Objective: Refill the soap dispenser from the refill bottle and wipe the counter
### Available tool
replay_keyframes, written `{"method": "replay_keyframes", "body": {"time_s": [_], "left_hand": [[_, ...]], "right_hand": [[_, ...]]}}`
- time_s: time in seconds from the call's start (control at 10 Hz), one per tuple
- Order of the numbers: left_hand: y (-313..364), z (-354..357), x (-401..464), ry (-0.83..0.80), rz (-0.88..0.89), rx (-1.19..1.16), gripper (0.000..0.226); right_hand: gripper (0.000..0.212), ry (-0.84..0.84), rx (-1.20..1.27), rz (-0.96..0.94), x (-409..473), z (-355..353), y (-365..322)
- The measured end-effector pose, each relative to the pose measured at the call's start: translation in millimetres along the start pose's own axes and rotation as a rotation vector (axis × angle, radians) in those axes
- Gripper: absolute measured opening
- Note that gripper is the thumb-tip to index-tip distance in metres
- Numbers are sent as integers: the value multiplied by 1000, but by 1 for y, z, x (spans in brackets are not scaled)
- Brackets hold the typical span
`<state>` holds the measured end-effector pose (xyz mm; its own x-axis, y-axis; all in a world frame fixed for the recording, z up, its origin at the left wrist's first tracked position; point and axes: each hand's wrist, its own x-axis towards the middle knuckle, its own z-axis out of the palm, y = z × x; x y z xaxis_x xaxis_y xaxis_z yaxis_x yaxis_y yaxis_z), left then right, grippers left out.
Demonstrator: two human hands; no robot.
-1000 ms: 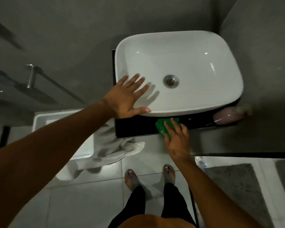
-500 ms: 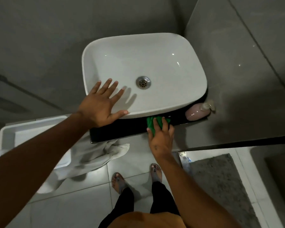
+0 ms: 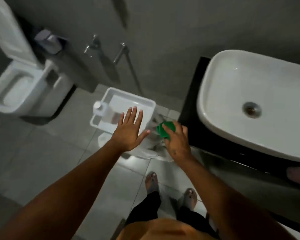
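My right hand (image 3: 177, 142) grips a green cloth (image 3: 165, 129), held in the air just left of the black counter (image 3: 191, 108). My left hand (image 3: 130, 130) is open with fingers spread, hovering above a white tray (image 3: 145, 103) on the floor. A clear refill bottle (image 3: 104, 110) with a white cap lies in that tray. The white basin (image 3: 232, 94) sits on the counter at the right. The pink soap dispenser (image 3: 299, 175) shows only partly at the right edge, on the counter's near end.
A white toilet (image 3: 19, 87) stands at the far left against the grey wall. A white towel (image 3: 152, 149) lies crumpled on the tiled floor between tray and counter. A hand spray hose (image 3: 125, 54) hangs on the wall. My feet (image 3: 170, 187) stand below.
The view has swung left. My left hand has left the basin rim and now hovers over the floor tray. My right hand has carried the green cloth off the counter's front edge.
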<state>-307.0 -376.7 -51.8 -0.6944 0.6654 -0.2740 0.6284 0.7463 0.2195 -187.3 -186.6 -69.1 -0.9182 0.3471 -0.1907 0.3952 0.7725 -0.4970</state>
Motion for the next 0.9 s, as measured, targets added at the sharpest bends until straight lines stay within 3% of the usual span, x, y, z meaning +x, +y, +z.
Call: {"method": "replay_keyframes", "body": {"time_s": [0.2,0.5,0.7,0.8,0.9], "left_hand": [[-72,80,-21,-67,-184,-93,87],[-95,154,7,56,-340,-80,87],[-92,159,12,90,-340,-30,84],[-88,145,10,51,-342,-43,85],[-71,122,12,60,-274,-11,85]], "right_hand": [[55,-133,15,-158,72,83,-67],[58,-220,-128,-122,158,174,-66],[65,-281,-150,-80,161,173,-75],[68,-267,-18,-54,147,138,-76],[47,-145,293,-37,119,71,-67]]}}
